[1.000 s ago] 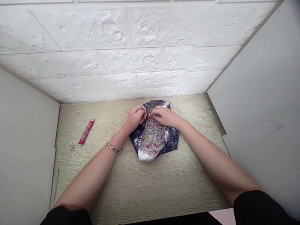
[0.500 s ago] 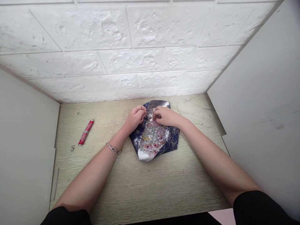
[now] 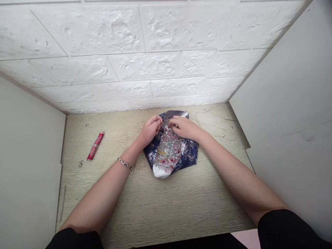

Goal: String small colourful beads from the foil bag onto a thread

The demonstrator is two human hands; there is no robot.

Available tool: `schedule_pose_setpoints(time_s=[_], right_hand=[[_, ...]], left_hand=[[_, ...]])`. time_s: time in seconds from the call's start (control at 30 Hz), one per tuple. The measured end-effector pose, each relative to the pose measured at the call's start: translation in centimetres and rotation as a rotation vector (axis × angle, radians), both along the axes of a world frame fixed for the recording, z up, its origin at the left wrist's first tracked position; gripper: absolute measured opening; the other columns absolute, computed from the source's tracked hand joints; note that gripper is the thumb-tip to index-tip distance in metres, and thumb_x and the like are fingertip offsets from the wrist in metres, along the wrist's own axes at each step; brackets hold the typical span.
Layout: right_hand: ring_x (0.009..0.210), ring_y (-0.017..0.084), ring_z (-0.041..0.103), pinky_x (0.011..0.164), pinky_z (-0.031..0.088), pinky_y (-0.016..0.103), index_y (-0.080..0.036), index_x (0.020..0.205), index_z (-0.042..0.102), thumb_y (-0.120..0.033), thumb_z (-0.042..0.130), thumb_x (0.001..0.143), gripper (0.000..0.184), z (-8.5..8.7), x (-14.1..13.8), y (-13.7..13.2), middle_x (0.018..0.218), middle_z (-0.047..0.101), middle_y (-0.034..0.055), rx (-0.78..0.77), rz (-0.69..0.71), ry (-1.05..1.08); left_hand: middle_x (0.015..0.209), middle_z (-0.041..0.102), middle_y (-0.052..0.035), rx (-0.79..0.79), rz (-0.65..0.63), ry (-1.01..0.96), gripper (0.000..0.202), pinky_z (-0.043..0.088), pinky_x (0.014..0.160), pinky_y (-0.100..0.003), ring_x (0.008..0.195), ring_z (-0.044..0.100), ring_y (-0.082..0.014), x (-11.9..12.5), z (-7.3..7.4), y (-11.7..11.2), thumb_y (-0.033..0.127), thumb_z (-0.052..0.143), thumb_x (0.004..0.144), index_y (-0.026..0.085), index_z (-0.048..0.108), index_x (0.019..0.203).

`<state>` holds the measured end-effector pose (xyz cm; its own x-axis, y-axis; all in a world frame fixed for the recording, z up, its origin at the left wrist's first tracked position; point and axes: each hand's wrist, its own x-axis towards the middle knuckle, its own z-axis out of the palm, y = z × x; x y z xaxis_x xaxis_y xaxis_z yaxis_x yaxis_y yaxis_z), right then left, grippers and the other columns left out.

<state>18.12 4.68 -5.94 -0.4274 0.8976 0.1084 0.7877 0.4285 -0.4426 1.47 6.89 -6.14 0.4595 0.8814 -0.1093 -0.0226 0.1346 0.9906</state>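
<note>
Many small beads in pink, white, yellow, green and red lie heaped on the silvery inside of a blue patterned foil wrapper. At the wrapper's upper left edge is my left hand, closed with thumb and forefinger pinched; what it pinches is too small to make out. My right hand is over the top of the bead heap, fingers curled down with the tips together near the beads. Whether a bead is between those fingertips I cannot make out.
A red tube-shaped spool with a fine needle-like tip lies left on the wooden table. Small metal findings rest near it. Loose thread trails at the back right. White brick-patterned wall and grey side panels enclose the table.
My right hand has shifted slightly up and left over the beads, its fingers a little less bunched. My left hand stays almost where it was.
</note>
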Motion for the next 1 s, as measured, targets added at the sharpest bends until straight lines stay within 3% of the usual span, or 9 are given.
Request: schedule_pose_setpoints(time_s=[0.23, 0.47, 0.73, 1.0], right_hand=[[0.080, 0.013, 0.048, 0.071, 0.036, 0.025, -0.020, 0.082, 0.062, -0.025, 0.049, 0.076, 0.015, -0.3, -0.1, 0.1, 0.081, 0.050, 0.0028, -0.045, 0.051, 0.017], [0.082, 0.014, 0.049, 0.071, 0.036, 0.025, -0.020, 0.080, 0.062, -0.022, 0.050, 0.076, 0.013, -0.2, -0.6, -0.1, 0.084, 0.052, 0.0032, -0.011, 0.030, -0.097], [0.082, 0.016, 0.048, 0.071, 0.036, 0.026, -0.015, 0.082, 0.052, -0.021, 0.039, 0.082, 0.015, -0.8, -1.2, -0.1, 0.087, 0.051, 0.0063, 0.054, -0.060, -0.189], [0.078, 0.015, 0.046, 0.071, 0.037, 0.027, -0.015, 0.083, 0.045, -0.026, 0.030, 0.087, 0.019, -1.2, -1.2, 0.0, 0.085, 0.048, 0.0058, 0.099, -0.133, -0.090]], left_hand=[[0.045, 0.024, 0.0086, -0.017, 0.001, -0.021, 0.011, 0.013, 0.034, -0.013, 0.035, 0.019, -0.0018, 0.0, 0.0, 0.1, 0.020, 0.039, 0.078, 0.017, 0.038, 0.067], [0.042, 0.027, 0.0086, 0.110, 0.007, 0.086, 0.013, 0.017, 0.037, -0.016, 0.036, 0.021, -0.0031, 0.0, -0.5, 0.2, 0.025, 0.044, 0.075, 0.017, 0.042, 0.066], [0.042, 0.031, 0.0084, 0.233, 0.030, 0.201, 0.017, 0.021, 0.041, -0.019, 0.039, 0.026, -0.0049, 0.1, -0.6, 0.2, 0.032, 0.047, 0.074, 0.017, 0.046, 0.066], [0.055, 0.045, 0.0045, 0.268, 0.012, 0.256, 0.019, 0.027, 0.048, -0.019, 0.048, 0.035, -0.0047, 0.2, -0.3, 0.2, 0.032, 0.052, 0.070, 0.013, 0.054, 0.070]])
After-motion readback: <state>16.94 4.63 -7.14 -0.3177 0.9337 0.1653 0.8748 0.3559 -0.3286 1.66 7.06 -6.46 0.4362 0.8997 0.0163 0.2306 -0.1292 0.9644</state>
